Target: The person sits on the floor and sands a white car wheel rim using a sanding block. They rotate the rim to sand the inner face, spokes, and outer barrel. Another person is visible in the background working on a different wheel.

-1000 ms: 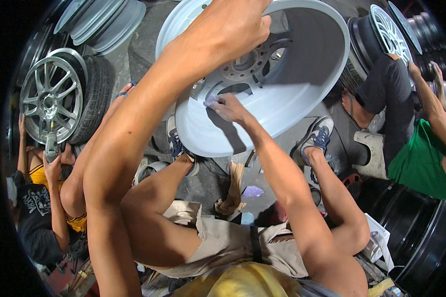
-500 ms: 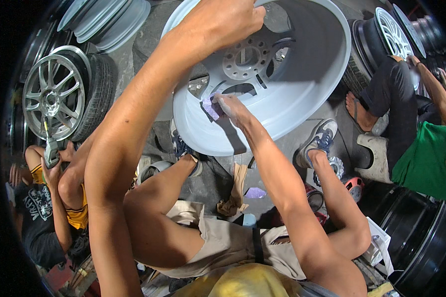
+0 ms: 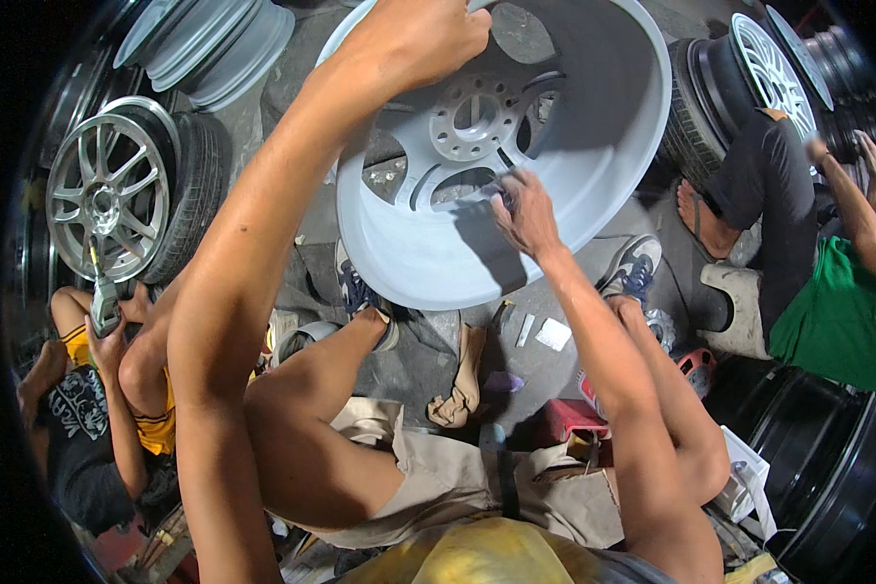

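A grey-white alloy wheel rim (image 3: pixel 594 165) leans before me, its spoked hub (image 3: pixel 472 119) at the inner end. My left hand (image 3: pixel 414 44) is closed at the rim's upper edge, its grip partly hidden at the top of the picture. Inside the barrel, my right hand (image 3: pixel 529 216) presses a folded purple piece of sandpaper (image 3: pixel 502 198) against the wall; fingers cover most of it and motion blurs it. A second purple sheet (image 3: pixel 502 382) lies on the floor between my legs.
A person at left holds a grey-green tool against a silver wheel (image 3: pixel 105 195). At right, a person in green (image 3: pixel 832 321) works at a white-spoked wheel (image 3: pixel 771 73). Brown cloth (image 3: pixel 460 380), white scraps (image 3: pixel 554 335) and a red object (image 3: pixel 574 419) lie near my feet. Black rims (image 3: pixel 827 457) stand at lower right.
My right hand has moved rightward along the inside of the barrel with the sandpaper. The wheel rim and my left hand have shifted slightly left. White scraps on the floor have come into view.
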Demonstrator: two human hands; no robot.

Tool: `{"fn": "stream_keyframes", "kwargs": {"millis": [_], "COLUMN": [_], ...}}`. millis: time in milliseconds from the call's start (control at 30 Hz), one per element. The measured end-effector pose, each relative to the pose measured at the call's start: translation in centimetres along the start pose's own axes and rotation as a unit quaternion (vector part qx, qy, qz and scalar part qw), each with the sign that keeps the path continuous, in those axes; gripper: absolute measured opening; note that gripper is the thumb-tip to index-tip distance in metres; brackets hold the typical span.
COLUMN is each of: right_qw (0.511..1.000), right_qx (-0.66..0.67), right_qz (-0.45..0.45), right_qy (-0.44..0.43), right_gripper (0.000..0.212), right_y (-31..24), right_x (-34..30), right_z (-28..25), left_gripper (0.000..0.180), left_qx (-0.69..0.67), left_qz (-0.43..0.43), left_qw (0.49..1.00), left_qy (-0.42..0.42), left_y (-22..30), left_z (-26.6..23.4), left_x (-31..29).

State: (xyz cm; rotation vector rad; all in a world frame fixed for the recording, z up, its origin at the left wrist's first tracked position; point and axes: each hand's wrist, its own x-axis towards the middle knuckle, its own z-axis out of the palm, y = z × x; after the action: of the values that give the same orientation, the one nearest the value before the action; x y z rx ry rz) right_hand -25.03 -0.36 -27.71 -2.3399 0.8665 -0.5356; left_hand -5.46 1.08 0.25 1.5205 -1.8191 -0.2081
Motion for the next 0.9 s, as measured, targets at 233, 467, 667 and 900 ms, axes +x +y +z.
{"fn": "stream_keyframes", "kwargs": {"millis": [233,467,667,900], "right_qw": [0.955,0.973,0.998,0.998], "right_qx": [-0.226,0.192,0.020,0.048], "right_qz": [-0.189,0.089,-0.052,-0.033], "right_qy": [0.038,0.097,-0.003,-0.021], "right_gripper": [0.030,0.030,0.014,0.014], "right_y": [-0.9,-4.9,0.6,-3.3], "right_x": [5.6,8.1,1.5,-2.5], "right_z": [-0.3,1.4,1.5,7.8], "left_gripper": [0.040,0.040,0.041,0.040], "left_qx": [0.023,0.020,0.022,-0.006], "left_qz": [0.027,0.032,0.015,0.038], "left_qw": [0.999,0.999,0.999,0.999], "left_qy": [0.019,0.019,0.017,0.017], "left_y": [0.6,0.2,-0.6,1.8], "left_z": [0.2,0.6,0.2,0.7], "left_x": [0.2,0.3,-0.7,-0.6]}}
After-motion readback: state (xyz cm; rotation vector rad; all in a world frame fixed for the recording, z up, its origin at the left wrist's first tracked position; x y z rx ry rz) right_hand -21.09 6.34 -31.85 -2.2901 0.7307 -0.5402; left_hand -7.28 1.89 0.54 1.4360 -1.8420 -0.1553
